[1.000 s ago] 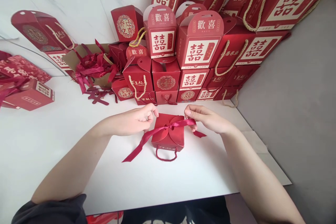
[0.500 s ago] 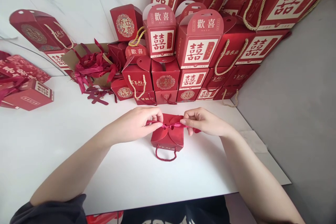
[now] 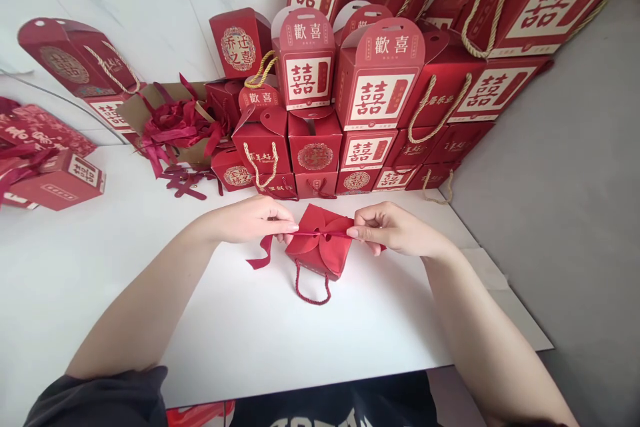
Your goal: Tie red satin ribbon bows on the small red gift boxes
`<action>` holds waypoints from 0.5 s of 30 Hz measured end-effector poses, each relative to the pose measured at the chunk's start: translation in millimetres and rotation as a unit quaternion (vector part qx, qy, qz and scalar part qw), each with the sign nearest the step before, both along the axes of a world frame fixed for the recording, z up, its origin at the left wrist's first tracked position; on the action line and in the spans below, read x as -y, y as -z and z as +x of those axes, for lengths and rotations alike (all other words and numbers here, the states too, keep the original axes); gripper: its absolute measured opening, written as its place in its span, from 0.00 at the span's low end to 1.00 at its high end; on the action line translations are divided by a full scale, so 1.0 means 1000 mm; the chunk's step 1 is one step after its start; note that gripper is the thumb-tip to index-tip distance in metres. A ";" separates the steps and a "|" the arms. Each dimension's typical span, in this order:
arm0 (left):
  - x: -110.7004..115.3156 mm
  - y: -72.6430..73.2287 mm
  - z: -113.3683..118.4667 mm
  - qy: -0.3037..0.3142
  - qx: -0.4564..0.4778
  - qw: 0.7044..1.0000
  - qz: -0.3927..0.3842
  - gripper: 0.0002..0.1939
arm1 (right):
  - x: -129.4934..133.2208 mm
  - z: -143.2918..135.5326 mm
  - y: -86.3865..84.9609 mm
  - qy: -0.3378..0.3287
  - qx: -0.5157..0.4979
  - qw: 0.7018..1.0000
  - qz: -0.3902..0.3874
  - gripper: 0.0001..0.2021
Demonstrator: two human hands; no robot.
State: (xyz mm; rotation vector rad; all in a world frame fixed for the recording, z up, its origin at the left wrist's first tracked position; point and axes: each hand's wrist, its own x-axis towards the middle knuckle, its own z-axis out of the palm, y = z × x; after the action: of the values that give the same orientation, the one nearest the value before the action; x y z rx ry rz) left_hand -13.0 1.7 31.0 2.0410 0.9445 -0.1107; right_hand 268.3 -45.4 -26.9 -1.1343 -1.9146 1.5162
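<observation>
A small red gift box [image 3: 319, 255] sits on the white table, its curved top flaps folded together and a dark red rope handle [image 3: 313, 300] hanging at the front. A thin red ribbon [image 3: 334, 235] runs through the holes in the flaps and is drawn taut across the top. My left hand [image 3: 263, 218] pinches one side of it, left of the box, with a loose ribbon tail hanging below. On the right side, my right hand [image 3: 383, 227] pinches the other end between thumb and fingers. Both hands are closed.
Behind stand stacked red gift boxes [image 3: 316, 147], some with rope handles. An open carton [image 3: 203, 150] heaped with red ribbons is at the back left. More boxes [image 3: 65, 180] lie at the far left. A grey wall [image 3: 560, 180] borders the right side.
My left hand has pulled left and slightly up, stretching the ribbon straight and baring its tail. The box has turned a little and shifted back. My right hand has moved slightly right.
</observation>
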 end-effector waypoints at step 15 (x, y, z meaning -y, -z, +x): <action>-0.021 0.018 -0.012 0.028 0.051 0.985 -0.164 0.06 | -0.006 0.001 0.008 -0.015 0.005 0.999 -0.038 0.22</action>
State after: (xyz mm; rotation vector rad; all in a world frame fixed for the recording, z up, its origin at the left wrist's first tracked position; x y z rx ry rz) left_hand -24.6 22.3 13.1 1.7518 0.7510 -0.1771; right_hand 269.0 -39.2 -35.2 -1.1520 -1.9037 1.6142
